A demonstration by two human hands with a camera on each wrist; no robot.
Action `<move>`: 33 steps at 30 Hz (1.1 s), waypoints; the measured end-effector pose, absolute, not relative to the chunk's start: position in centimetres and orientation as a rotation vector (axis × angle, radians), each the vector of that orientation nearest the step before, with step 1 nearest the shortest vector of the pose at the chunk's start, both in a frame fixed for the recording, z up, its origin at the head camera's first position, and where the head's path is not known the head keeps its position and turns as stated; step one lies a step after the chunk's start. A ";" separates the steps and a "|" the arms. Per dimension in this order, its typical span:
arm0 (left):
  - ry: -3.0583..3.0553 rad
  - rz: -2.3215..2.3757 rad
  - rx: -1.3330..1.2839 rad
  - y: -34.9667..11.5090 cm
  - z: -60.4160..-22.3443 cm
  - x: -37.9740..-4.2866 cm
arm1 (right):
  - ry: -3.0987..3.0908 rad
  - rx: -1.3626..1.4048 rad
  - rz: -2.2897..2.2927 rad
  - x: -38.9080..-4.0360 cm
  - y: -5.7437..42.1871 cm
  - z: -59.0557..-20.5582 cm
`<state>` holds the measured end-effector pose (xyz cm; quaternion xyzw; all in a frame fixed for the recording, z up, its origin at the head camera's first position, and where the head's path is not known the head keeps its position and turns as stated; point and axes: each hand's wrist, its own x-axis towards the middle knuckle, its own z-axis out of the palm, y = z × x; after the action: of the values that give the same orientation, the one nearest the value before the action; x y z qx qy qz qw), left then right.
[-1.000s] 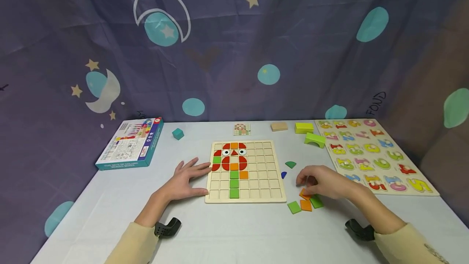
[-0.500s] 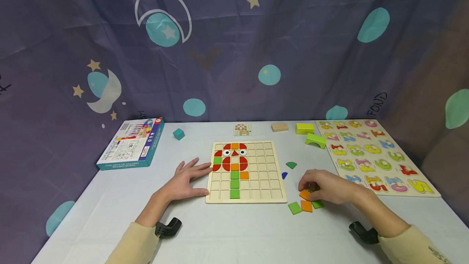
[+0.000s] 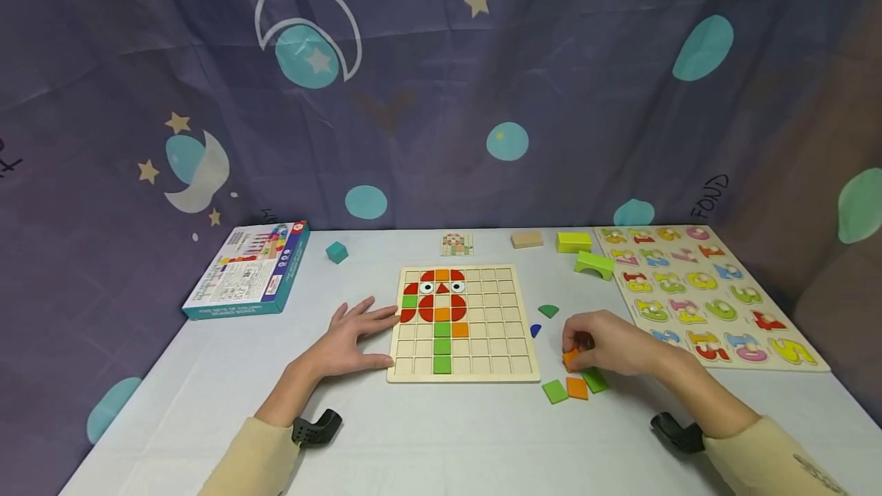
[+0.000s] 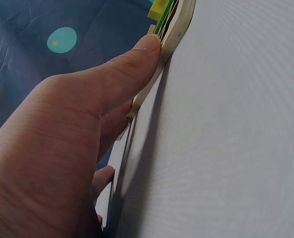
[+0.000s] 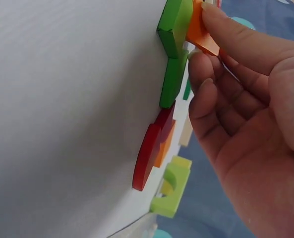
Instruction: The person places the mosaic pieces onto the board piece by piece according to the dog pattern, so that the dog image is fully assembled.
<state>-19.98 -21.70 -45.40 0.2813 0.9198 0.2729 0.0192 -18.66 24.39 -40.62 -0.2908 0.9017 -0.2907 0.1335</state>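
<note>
A wooden grid board [image 3: 492,376] lies mid-table, with red, orange and green pieces and two eye pieces set in its left columns. My left hand [image 3: 347,339] rests at the board's left side, fingers spread; in the left wrist view the thumb [image 4: 142,54] touches the board's edge. To the right of the board, my right hand [image 3: 613,343] pinches an orange square tile [image 5: 199,29] between thumb and fingers, low over the table. Under and beside it lie a green tile [image 3: 594,380], another orange tile [image 3: 577,388] and a second green tile [image 3: 554,392].
Dark green [image 3: 548,311] and blue [image 3: 535,331] small pieces lie beside the board. Behind it are a picture card [image 3: 457,244], a wooden block [image 3: 527,239] and lime blocks [image 3: 573,243]. A number puzzle [image 3: 758,350] lies right; a box [image 3: 241,274] and teal cube [image 3: 337,252] stand left.
My right hand has shifted slightly over the loose tiles and now lifts an orange tile from among them. My left hand stays at the board's edge.
</note>
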 end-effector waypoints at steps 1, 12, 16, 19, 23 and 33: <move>2.855 0.847 0.872 -21.7 -45.4 -20.0 | 2.613 -0.854 -0.852 -18.8 24.4 -40.6; 2.854 0.840 0.870 -21.7 -45.5 -20.0 | 2.573 -0.854 -0.963 -19.8 23.4 -40.3; 2.856 0.830 0.872 -21.7 -45.3 -20.0 | 2.572 -0.866 -0.989 -20.1 22.0 -40.1; 2.856 0.832 0.867 -21.7 -45.3 -19.9 | 2.548 -0.890 -1.014 -20.5 20.7 -40.1; 2.853 0.842 0.860 -21.7 -45.3 -19.9 | 2.519 -0.947 -1.044 -20.9 18.9 -40.0; 2.855 0.835 0.873 -21.7 -45.3 -20.0 | 2.547 -1.113 -1.011 -21.3 14.2 -39.9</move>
<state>-19.98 -21.72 -45.33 0.2814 0.9208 0.2692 0.0208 -21.30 14.22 -39.85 -0.3748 0.8575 -0.3403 0.0919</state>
